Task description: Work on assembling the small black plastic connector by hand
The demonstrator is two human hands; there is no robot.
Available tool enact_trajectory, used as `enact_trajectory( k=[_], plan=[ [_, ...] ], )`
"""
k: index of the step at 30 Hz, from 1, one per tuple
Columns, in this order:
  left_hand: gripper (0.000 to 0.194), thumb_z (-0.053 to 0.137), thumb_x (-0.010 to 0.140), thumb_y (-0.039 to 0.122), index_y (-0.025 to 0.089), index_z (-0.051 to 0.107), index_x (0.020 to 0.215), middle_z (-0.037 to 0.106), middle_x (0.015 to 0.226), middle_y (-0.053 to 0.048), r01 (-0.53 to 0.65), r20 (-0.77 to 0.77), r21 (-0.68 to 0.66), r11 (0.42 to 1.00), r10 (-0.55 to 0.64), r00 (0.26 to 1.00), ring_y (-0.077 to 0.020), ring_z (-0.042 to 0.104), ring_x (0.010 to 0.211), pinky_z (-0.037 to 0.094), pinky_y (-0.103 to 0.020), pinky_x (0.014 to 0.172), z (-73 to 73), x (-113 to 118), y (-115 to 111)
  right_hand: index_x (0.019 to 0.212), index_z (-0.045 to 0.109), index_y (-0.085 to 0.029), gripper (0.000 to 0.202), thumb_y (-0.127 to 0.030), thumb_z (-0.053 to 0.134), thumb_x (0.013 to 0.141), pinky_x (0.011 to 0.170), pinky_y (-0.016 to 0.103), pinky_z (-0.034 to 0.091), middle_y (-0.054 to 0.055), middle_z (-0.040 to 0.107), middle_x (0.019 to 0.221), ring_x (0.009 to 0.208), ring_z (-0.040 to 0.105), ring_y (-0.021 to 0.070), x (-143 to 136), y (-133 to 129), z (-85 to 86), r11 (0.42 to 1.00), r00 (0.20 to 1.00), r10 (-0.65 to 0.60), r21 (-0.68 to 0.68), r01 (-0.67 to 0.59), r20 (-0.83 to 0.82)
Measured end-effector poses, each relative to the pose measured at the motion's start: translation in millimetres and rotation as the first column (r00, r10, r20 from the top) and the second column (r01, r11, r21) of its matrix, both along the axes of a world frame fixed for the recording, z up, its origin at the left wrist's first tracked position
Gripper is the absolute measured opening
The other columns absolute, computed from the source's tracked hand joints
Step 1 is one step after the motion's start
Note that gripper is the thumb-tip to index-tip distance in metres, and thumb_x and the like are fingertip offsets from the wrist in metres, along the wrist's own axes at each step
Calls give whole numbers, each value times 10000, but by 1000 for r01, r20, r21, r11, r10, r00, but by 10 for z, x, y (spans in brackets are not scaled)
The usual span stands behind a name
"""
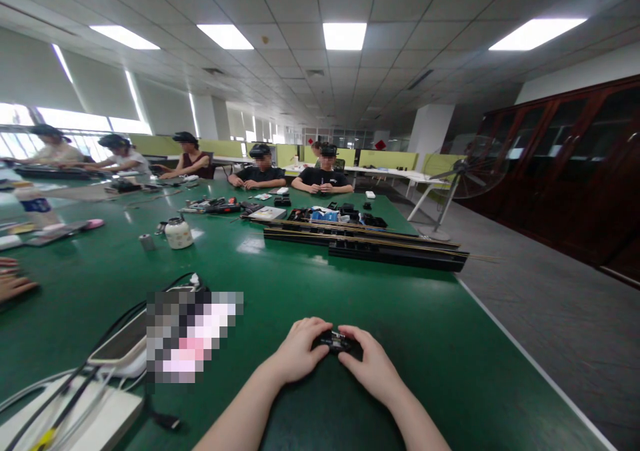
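A small black device with metallic parts [336, 342] sits between my hands, low over the green table [240, 398]. Its exact kind is too small to make out. My left hand [301, 350] closes on its left end, thumb in front and fingers behind. From the other side, my right hand [373, 361] grips the right end between thumb and fingers. Parts of the device are hidden by the fingertips.
A phone with a cable [137, 331] and a white box [95, 418] lie at the left. A white jar [179, 233] stands farther back. Long black rails [395, 256] with thin rods lie ahead. Another person's hand [15, 284] rests at the left edge; several people sit beyond.
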State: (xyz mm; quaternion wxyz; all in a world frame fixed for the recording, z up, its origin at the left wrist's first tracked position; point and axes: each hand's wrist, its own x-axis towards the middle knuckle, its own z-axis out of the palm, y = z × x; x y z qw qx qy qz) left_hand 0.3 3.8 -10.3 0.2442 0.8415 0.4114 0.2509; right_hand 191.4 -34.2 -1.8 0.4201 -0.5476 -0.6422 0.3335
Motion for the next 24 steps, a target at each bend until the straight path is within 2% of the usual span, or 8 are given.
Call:
enact_trajectory(
  k=[13,24],
  plan=[
    [421,569,778,198,216,538,1197,549,1207,-69,-6,41,-38,999,7,999,-232,460,1138,335,-370,1008,5,-6,-5,982,669,-252,316,-211,614,673,927,380,429,48,676,1036,998,595,244,-4,-16,34,1000,999,-14,-17,15,39],
    [433,605,763,222,241,539,1190,593,1152,-46,8,47,-30,1000,-6,999,-232,484,1097,357,-369,977,-19,-14,14,1033,627,-202,309,-250,552,737,952,368,419,69,652,1088,1034,578,223,2,-2,17,999,987,45,-23,-41,156]
  ],
)
